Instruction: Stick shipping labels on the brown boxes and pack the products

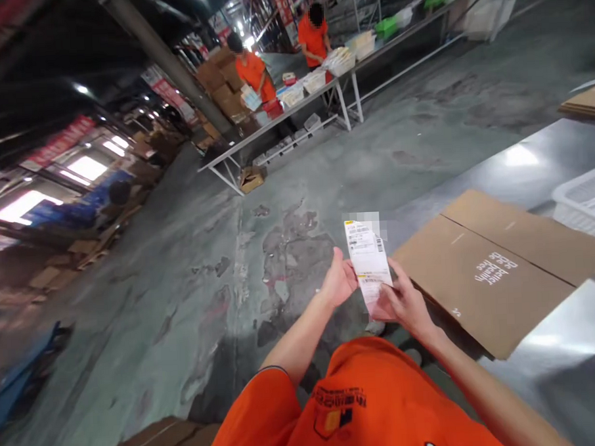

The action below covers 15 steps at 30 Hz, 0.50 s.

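Out in front of the person's body, above the floor [373,160] and just beside the left edge of the metal worktop [477,166], a slip [368,253] stood tilted, its printed face toward the wearer. The right grip [407,304] pinched it low on the right side, thumb across the printed face and the other fingers at the edge and behind. The left grip [338,280] was at the opposite edge, its thumb raised clear and its fingers curled toward the paper; whether those fingers pressed on it could not be told.

The slip looked very light, thin and bendable, likely smooth to the touch and easy to crease or tear. A soft pinch at the lower corner or along a side edge would probably serve best, leaving the print uncovered and flat. Its bottom end showed reddish; whether that belonged to the slip or to something behind it was unclear.

A yellow strip crossed the slip's top corner and another ran near its middle. Barcodes and rows of small print were visible, too fine to read, and part of the top was blurred out. On the worktop, a flat carton [428,270] bore white lettering, turned nearly upside down: "Be better" and "Be free", with a less certain line between. The orange shirt [383,370] carried dark characters and a shield-like emblem, not legible. A red banner [60,144] in the background was too smeared to read.
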Tool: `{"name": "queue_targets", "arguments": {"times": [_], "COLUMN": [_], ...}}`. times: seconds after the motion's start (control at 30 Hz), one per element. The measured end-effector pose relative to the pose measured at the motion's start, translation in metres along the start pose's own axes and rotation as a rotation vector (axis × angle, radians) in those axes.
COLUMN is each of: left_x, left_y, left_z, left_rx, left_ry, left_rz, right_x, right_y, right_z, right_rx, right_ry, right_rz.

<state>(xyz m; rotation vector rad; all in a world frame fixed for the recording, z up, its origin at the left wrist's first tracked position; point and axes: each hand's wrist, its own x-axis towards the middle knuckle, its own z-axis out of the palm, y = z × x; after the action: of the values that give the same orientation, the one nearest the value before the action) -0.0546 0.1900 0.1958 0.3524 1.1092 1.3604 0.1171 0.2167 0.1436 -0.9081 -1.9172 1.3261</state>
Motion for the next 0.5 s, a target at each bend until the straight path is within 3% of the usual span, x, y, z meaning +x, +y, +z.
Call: {"name": "queue_targets", "arguments": {"times": [0.13, 0.23, 0.27, 0.37, 0.5], "left_x": [-0.002, 0.008, 0.011, 0.018, 0.014], "left_y": [-0.016, -0.025, -0.028, -0.039, -0.057], "left_z": [-0.001, 0.001, 0.002, 0.007, 0.013], "left_rx": [0.261, 0.361, 0.395, 0.443, 0.456], "left_ry": [-0.032, 0.018, 0.007, -0.128, -0.324], "left_rz": [0.104, 0.082, 0.051, -0.08, -0.191], "right_x": [-0.006, -0.006, -0.005, -0.006, -0.016], "right_y": [0.007, 0.0, -0.003, -0.008, -0.009], "right_z": [-0.006, -0.022, -0.028, -0.04, -0.044], "right_rx": [-0.055, -0.345, -0.448, -0.611, -0.716], "right_ry": [0.128, 0.267, 0.249, 0.028, -0.094], "right_rz": [-0.004, -0.13, -0.181, -0.24, 0.006]}}
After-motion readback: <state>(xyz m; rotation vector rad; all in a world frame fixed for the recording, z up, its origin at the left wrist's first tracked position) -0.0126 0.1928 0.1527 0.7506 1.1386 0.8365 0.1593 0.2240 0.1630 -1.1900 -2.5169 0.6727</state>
